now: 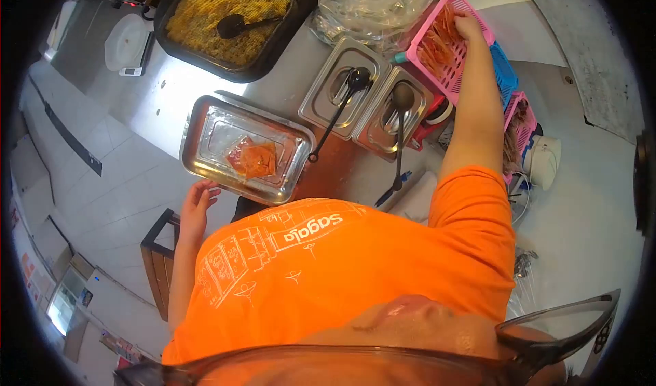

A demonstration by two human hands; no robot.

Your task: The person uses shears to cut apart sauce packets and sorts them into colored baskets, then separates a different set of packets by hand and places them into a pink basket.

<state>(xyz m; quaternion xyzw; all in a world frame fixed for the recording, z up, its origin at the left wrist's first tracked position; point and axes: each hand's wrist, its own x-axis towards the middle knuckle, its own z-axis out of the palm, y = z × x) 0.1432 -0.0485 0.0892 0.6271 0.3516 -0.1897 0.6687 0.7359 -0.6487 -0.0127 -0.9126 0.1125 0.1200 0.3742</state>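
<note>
Head view: the right hand (468, 27) is reaching far forward into a pink basket (471, 13) at the back of the counter (171, 92). Its fingers are curling down onto the orange packets (434, 51) lying in the basket, but I cannot tell whether they are gripping one. The left hand (198, 205) is hanging open and empty, fingers loosely bent, just beside the near corner of a steel tray (195, 147). A clear box (225, 129) is sitting in that tray with one orange sachet (253, 159) in it.

Between tray and basket, two lidded steel pans (328, 102) are standing side by side, each with a black ladle (355, 82) resting on top. A blue basket (502, 71) is sitting just right of the pink one, and a crumpled plastic bag (372, 6) is lying to its left. A big black pan (171, 37) of yellow rice is holding a spoon (236, 23); a white scale (126, 44) is standing beside it.

The counter is shining steel. A pale tiled floor (116, 174) is showing on the left, with a wooden stool (160, 263) by the person's orange shirt (355, 263).
</note>
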